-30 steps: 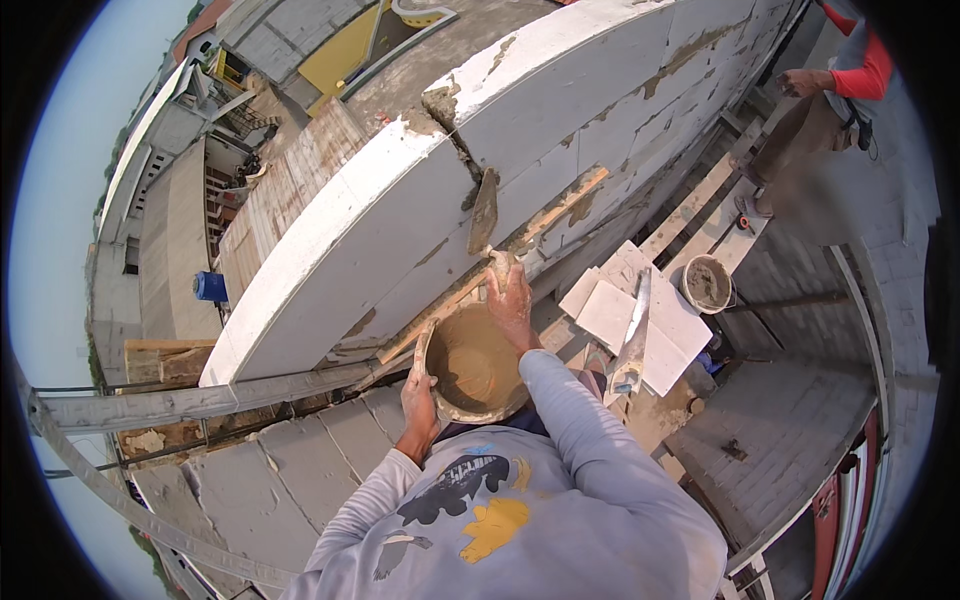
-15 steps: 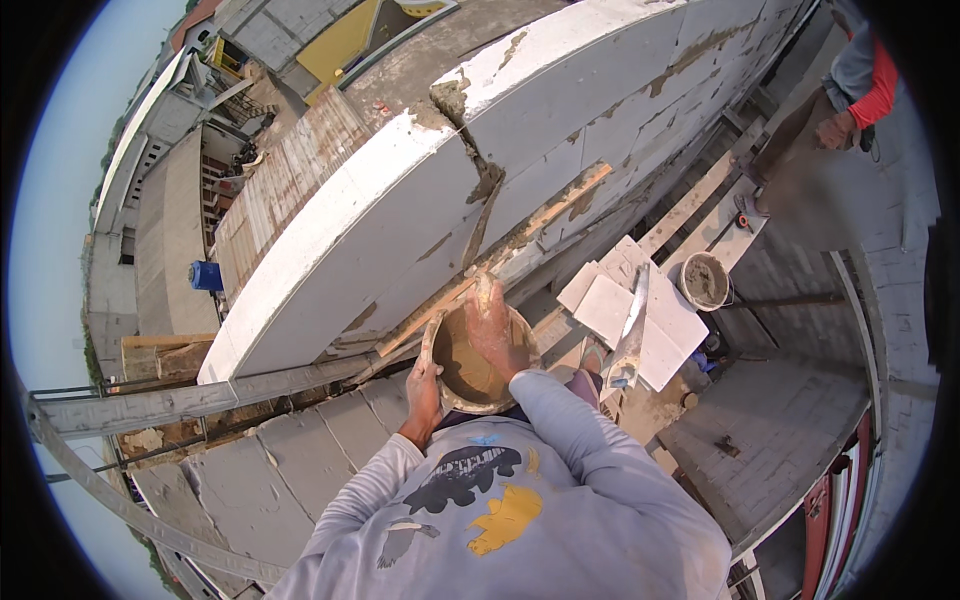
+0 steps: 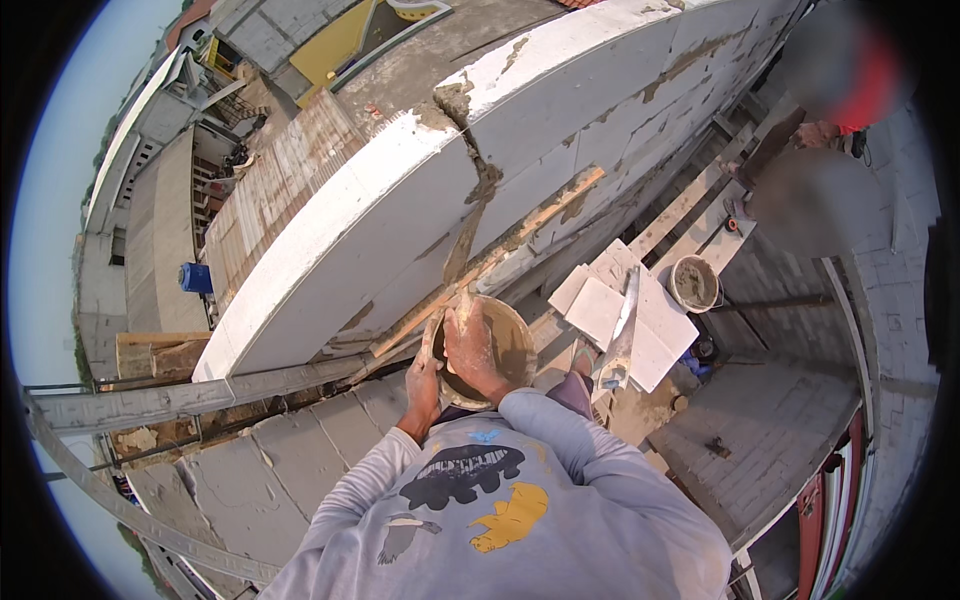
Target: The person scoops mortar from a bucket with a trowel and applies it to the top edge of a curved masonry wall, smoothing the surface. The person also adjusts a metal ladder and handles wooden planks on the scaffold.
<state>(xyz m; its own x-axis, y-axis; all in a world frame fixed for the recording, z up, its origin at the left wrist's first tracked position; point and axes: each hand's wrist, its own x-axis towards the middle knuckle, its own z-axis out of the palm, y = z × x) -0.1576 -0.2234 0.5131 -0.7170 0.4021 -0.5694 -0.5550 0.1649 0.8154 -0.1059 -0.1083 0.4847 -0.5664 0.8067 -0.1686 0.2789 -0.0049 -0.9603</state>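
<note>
A pale curved block wall (image 3: 345, 250) spans the far side. On its near side, a bucket (image 3: 531, 335) with brown mortar (image 3: 508, 350) is gripped at its left rim by the left hand (image 3: 423, 380). The right hand (image 3: 468, 345), over it, clasps a trowel (image 3: 465, 243). Working mortar seems the step in hand; the next move likely calls for a steady bucket. The trowel's blade looks brown and coated, pointing far.

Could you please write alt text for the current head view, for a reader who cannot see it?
A bare right hand, over a mortar bucket, holds a trowel pointing toward a white block wall; the left hand holds the bucket's side. To the right, a saw lies across pale slabs near another bucket.
</note>
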